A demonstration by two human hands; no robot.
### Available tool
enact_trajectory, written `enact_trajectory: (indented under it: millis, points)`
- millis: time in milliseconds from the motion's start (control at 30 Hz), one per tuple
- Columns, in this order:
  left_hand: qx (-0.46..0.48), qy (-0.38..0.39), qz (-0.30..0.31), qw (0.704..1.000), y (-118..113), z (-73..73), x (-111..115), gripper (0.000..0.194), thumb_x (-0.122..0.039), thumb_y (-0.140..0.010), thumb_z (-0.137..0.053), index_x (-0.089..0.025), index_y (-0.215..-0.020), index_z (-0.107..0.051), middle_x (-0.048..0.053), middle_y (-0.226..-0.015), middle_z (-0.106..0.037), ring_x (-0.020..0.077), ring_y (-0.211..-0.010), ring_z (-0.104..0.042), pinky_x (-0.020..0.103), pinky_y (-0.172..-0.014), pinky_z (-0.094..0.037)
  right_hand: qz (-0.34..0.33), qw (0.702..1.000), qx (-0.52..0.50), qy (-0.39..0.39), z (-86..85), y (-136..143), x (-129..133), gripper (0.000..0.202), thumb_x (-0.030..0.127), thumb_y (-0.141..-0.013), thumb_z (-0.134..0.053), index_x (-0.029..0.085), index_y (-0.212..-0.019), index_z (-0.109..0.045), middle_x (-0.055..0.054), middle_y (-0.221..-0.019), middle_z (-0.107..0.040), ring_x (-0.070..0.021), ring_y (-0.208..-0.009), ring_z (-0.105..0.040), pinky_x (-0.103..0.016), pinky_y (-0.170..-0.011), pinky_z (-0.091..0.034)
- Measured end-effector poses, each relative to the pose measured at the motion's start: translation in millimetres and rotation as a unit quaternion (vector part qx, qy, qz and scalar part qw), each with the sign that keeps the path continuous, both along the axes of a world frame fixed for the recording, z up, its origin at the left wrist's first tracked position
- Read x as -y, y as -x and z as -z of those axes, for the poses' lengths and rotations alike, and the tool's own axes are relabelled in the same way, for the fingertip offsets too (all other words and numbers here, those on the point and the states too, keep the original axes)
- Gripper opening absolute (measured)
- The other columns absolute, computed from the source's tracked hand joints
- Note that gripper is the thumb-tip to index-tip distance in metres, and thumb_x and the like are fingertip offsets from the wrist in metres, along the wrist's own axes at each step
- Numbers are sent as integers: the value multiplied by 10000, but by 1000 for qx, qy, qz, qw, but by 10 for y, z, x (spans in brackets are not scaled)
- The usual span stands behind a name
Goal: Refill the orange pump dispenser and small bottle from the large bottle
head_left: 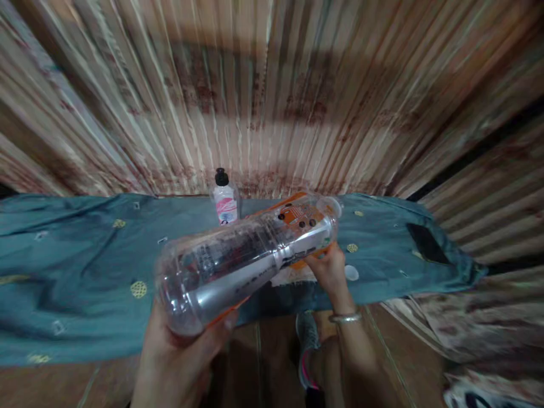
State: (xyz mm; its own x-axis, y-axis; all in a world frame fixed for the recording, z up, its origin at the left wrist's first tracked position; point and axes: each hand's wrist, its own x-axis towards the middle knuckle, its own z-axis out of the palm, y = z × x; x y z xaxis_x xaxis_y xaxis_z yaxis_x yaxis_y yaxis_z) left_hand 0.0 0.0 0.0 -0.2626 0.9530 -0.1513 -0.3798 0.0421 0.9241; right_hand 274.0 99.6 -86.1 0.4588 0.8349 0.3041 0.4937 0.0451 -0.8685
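Above the near edge of the table, the person's left hand grips the wide, rounded base of a large, clear plastic bottle with orange and silvery-white markings, thumb along its near side. The person's right hand is closed about the underside of the bottle's other end, though its fingers are partly hidden, so how firmly it presses I cannot tell. A silver bangle circles the right wrist. The bottle is held aslant, its base near and to the left, its narrower end far and to the right.

Just beside the right hand, on its right, lies a small, round, whitish disc. Beyond the bottle, a little left of the middle, stands a small, clear squeeze bottle with a black cap and a pink-and-white label. Well to the right lies a flat, black, rectangular object. These rest on a teal cloth with yellow patches. Behind hangs a pleated, striped curtain in beige and brown. Nearer, below the cloth, a grey shoe with pink trim shows on a brown floor.
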Motion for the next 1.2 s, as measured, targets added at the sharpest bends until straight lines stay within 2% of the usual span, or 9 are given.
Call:
enact_trajectory:
  millis: [133, 267, 433, 633, 867, 1200]
  points:
    - [-4, 26, 1, 1000, 42, -15, 50, 913, -361, -614, -1166, -270, -1448, -806, 98, -1319, -893, 434, -1337, -836, 552, -1207, -681, 7, 1000, 0, 6, 32, -11, -1, 509, 540, -612, -909, 298, -1017, -718, -49, -885, -891, -342, -809, -853, -426, -701, -695]
    - [-3, 3, 0, 1000, 24, -17, 31, 1003, -371, -615, -1166, -305, -1529, -757, 96, -1382, -879, 410, -1320, -847, 500, -1160, -708, 5, 1000, -2, 10, 46, -24, 1, 524, 569, -611, -941, 295, -997, -715, -72, -892, -896, -365, -837, -867, -447, -726, -712]
    - [-10, -6, 0, 1000, 38, 10, 27, 981, -371, -660, -1153, -321, -1551, -745, 87, -1385, -876, 378, -1292, -858, 451, -1125, -721, 3, 1000, 7, 8, 44, -29, -2, 535, 602, -628, -932, 289, -1014, -734, -85, -947, -908, -365, -884, -871, -448, -774, -712]
    - [-8, 2, 10, 1000, 79, 34, 57, 916, -397, -652, -1154, -295, -1486, -787, 104, -1403, -871, 417, -1358, -829, 505, -1184, -691, 9, 1000, 21, 9, 67, -41, -2, 550, 588, -631, -920, 280, -1054, -749, -78, -951, -908, -355, -872, -862, -448, -772, -705]
    - [-14, 5, 1, 1000, 48, 9, 45, 935, -357, -643, -1156, -316, -1497, -778, 102, -1426, -870, 418, -1316, -849, 559, -1181, -693, 10, 999, 30, 7, 76, -35, -5, 571, 620, -643, -929, 278, -1063, -746, -86, -956, -905, -363, -889, -866, -451, -766, -704]
    - [-4, 10, 3, 1000, 41, 2, 40, 986, -382, -629, -1162, -313, -1525, -758, 90, -1404, -873, 391, -1304, -853, 482, -1148, -711, 3, 1000, 8, 22, 42, -30, 4, 596, 582, -622, -951, 270, -1092, -758, -95, -967, -915, -375, -898, -881, -461, -784, -727]
